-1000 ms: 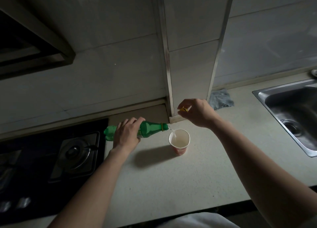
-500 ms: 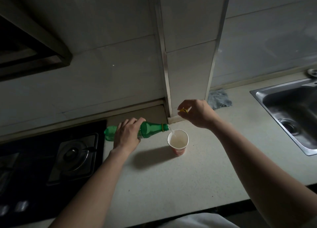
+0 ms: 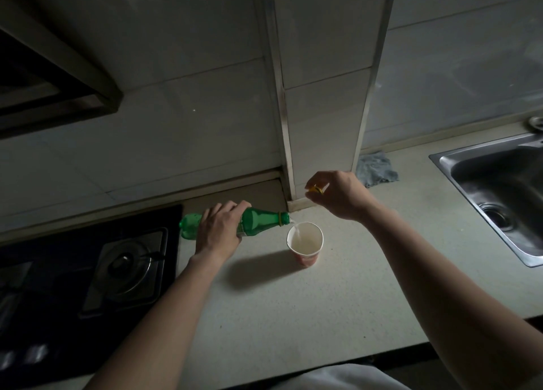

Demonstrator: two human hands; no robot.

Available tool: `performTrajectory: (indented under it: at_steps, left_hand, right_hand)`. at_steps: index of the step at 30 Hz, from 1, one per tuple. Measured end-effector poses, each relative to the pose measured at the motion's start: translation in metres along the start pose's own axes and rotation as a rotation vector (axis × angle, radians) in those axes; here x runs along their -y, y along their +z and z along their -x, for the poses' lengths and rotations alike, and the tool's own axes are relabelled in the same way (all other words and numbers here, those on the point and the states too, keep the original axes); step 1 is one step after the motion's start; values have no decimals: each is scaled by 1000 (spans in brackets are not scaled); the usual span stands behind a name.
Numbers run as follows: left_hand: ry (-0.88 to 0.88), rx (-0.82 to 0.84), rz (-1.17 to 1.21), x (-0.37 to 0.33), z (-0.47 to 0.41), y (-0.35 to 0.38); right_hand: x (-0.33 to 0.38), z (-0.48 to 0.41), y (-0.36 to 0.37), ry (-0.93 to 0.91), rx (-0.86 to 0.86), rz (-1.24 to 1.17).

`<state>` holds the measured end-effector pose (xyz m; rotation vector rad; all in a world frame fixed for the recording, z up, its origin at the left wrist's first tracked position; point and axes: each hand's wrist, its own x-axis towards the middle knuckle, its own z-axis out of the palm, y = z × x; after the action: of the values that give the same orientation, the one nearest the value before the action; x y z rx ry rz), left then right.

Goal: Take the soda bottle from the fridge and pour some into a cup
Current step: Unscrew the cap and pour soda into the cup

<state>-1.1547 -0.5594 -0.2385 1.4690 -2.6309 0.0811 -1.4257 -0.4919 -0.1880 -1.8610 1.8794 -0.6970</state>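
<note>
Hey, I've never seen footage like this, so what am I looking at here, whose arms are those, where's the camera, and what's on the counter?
There is no machine here. The camera sits on a person's head and looks down at their own two bare arms over a kitchen counter. The left hand grips a green soda bottle tipped sideways, and a thin stream runs from its mouth into a paper cup standing on the counter. The right hand hovers above, pinching a small yellow cap. A gas stove lies to the left, a steel sink to the right, and a grey cloth by the wall.

Gas stove (image 3: 126, 269), steel sink (image 3: 499, 195), grey rag (image 3: 376, 169) on counter (image 3: 293, 316).
</note>
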Motion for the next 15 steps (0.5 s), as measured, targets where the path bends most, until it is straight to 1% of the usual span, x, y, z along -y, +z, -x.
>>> performTrajectory:
  at_steps: [15]
  left_hand:
    - [-11,6,-23,6,-2,0]
  right_hand:
    - [-2,-2,3,8,10,-5]
